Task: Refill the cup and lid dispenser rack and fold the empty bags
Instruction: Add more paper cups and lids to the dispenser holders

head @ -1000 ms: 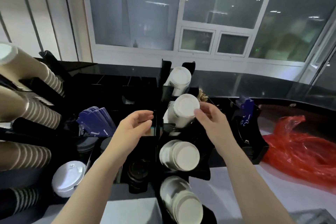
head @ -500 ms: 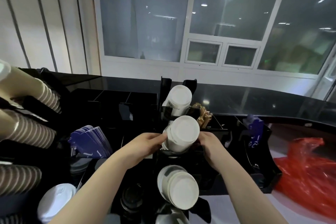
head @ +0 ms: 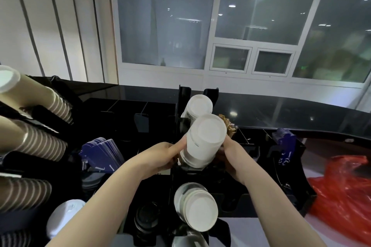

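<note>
Nearest the camera, a lower cup stack [head: 197,209] sits seated in the black dispenser rack [head: 281,190]. Above it, both hands have closed in since a second ago: the left hand [head: 160,156] and right hand [head: 233,156] now clasp the white cup stack [head: 203,140] from either side, each grip wrapped against its wall at the rack's second slot. Judgement: the stack is being pressed home, so this column is nearly refilled. Beyond, a top stack [head: 197,107] stands loaded. The red bag [head: 345,192] lies unfolded on the surface to the right.

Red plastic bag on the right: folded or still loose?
Loose. The red plastic bag lies crumpled and spread on the counter right of the black rack, no flat folds; both hands are on a white cup stack.
</note>
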Demonstrator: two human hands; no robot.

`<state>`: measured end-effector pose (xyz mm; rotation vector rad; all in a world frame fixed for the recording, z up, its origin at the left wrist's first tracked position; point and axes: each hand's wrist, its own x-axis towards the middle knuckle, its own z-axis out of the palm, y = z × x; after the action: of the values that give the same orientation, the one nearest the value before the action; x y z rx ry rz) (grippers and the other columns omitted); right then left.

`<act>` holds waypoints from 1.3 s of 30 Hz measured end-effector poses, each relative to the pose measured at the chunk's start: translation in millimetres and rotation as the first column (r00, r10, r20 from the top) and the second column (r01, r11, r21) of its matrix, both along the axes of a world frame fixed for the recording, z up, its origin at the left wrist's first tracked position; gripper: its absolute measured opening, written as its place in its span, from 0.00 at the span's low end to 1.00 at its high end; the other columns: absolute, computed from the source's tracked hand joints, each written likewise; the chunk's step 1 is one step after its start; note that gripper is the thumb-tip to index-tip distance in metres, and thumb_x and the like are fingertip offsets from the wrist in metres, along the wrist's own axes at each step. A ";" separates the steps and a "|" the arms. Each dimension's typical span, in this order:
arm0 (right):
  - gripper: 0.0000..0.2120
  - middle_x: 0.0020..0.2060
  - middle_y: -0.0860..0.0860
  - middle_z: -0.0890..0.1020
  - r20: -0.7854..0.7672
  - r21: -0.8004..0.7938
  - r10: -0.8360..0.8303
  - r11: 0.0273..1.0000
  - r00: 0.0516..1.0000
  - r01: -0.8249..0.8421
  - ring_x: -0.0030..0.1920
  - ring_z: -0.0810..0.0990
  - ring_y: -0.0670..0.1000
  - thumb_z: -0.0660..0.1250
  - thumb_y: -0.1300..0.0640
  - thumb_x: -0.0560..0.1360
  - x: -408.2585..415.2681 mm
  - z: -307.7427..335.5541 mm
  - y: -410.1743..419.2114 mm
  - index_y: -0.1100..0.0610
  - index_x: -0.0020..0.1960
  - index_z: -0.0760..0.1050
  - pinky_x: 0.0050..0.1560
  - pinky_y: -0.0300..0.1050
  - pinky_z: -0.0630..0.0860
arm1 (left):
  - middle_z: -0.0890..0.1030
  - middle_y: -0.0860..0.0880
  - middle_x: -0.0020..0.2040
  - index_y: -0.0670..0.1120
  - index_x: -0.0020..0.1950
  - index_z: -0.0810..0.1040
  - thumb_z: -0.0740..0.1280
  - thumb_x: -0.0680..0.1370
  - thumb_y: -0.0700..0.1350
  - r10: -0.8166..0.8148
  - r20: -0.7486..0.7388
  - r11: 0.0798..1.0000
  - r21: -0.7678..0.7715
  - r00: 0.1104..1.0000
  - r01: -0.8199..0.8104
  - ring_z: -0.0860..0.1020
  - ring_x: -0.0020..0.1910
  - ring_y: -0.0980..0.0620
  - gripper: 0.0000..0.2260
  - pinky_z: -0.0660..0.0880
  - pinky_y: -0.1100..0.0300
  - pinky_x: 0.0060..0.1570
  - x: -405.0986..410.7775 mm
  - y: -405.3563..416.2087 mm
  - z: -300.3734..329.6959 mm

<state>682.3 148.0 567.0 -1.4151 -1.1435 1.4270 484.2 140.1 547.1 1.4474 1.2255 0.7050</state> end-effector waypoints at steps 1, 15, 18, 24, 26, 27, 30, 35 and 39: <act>0.14 0.44 0.55 0.81 -0.001 0.013 -0.008 1.000 1.000 0.008 0.45 0.78 0.55 0.58 0.51 0.80 0.6 1.4 -3.8 0.59 0.52 0.78 0.46 0.46 0.74 | 0.81 0.54 0.57 0.46 0.62 0.79 0.61 0.60 0.76 -0.001 -0.013 1.000 0.009 1.000 0.002 0.77 0.57 0.55 0.43 0.72 0.55 0.64 1.0 -3.9 2.2; 0.15 0.44 0.44 0.85 -0.167 0.797 0.002 0.589 0.986 0.134 0.45 0.82 0.42 0.66 0.76 0.72 -2.8 27.4 -108.0 0.59 0.52 0.79 0.45 0.34 0.78 | 0.81 0.60 0.56 0.53 0.68 0.71 0.65 0.74 0.57 0.042 0.279 0.782 0.588 0.959 -0.205 0.78 0.56 0.63 0.24 0.72 0.73 0.50 12.2 -84.6 24.7; 0.21 0.52 0.40 0.82 -0.059 0.814 0.107 0.581 0.993 -0.015 0.54 0.80 0.43 0.66 0.69 0.69 -5.3 20.7 -127.6 0.56 0.60 0.74 0.52 0.36 0.76 | 0.82 0.53 0.57 0.53 0.69 0.70 0.65 0.70 0.60 0.021 0.317 0.812 0.549 0.948 -0.201 0.80 0.57 0.56 0.29 0.76 0.60 0.56 6.7 -100.6 18.5; 0.40 0.65 0.43 0.74 0.173 0.781 0.136 0.585 0.976 -0.220 0.65 0.73 0.48 0.76 0.65 0.64 -3.4 -10.6 -167.9 0.52 0.71 0.63 0.59 0.40 0.74 | 0.82 0.53 0.57 0.57 0.66 0.74 0.67 0.73 0.57 0.003 0.286 0.875 0.462 0.958 -0.141 0.80 0.56 0.55 0.21 0.76 0.53 0.58 -1.4 -131.3 1.5; 0.40 0.64 0.45 0.74 0.161 0.766 0.025 0.627 0.987 -0.141 0.65 0.73 0.49 0.78 0.58 0.61 -5.4 -18.0 -180.3 0.52 0.70 0.66 0.59 0.44 0.76 | 0.82 0.55 0.57 0.56 0.66 0.74 0.67 0.76 0.52 -0.014 0.262 0.897 0.429 0.965 -0.104 0.80 0.56 0.57 0.19 0.76 0.57 0.58 -2.5 -140.3 -6.6; 0.40 0.63 0.44 0.74 0.158 0.763 -0.042 0.640 0.987 -0.094 0.64 0.73 0.47 0.79 0.56 0.60 -6.5 -20.8 -186.4 0.51 0.68 0.66 0.59 0.45 0.76 | 0.82 0.57 0.57 0.56 0.66 0.74 0.67 0.77 0.49 -0.020 0.252 0.903 0.420 0.967 -0.091 0.80 0.56 0.59 0.17 0.76 0.61 0.56 -2.9 -144.6 -11.0; 0.37 0.60 0.38 0.73 0.118 0.802 -0.173 0.598 0.978 0.009 0.62 0.73 0.42 0.78 0.56 0.60 -6.5 -29.1 -208.0 0.46 0.65 0.66 0.56 0.37 0.74 | 0.82 0.61 0.56 0.58 0.61 0.77 0.66 0.78 0.41 -0.012 0.265 0.915 0.392 0.964 -0.096 0.79 0.55 0.62 0.15 0.74 0.71 0.50 -5.2 -158.4 -22.5; 0.34 0.61 0.39 0.72 -0.033 0.813 -0.237 0.559 0.971 0.164 0.61 0.74 0.46 0.74 0.58 0.65 -2.1 -53.7 -253.7 0.46 0.67 0.64 0.53 0.39 0.77 | 0.82 0.57 0.57 0.56 0.59 0.77 0.64 0.79 0.39 0.094 0.336 0.935 0.292 0.937 -0.199 0.79 0.58 0.59 0.14 0.73 0.59 0.59 -19.1 -178.0 -47.2; 0.34 0.60 0.38 0.72 -0.015 0.733 -0.295 0.647 0.955 0.211 0.61 0.74 0.46 0.76 0.56 0.65 -5.3 -76.0 -273.2 0.36 0.64 0.65 0.54 0.44 0.79 | 0.82 0.57 0.56 0.56 0.59 0.77 0.63 0.80 0.38 0.161 0.342 0.941 0.230 0.926 -0.248 0.78 0.57 0.61 0.15 0.72 0.57 0.63 -32.3 -191.3 -55.5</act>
<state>677.0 -125.2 491.0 -1.0050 -1.3152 0.5618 451.9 -51.2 491.6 1.3622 1.0642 1.2425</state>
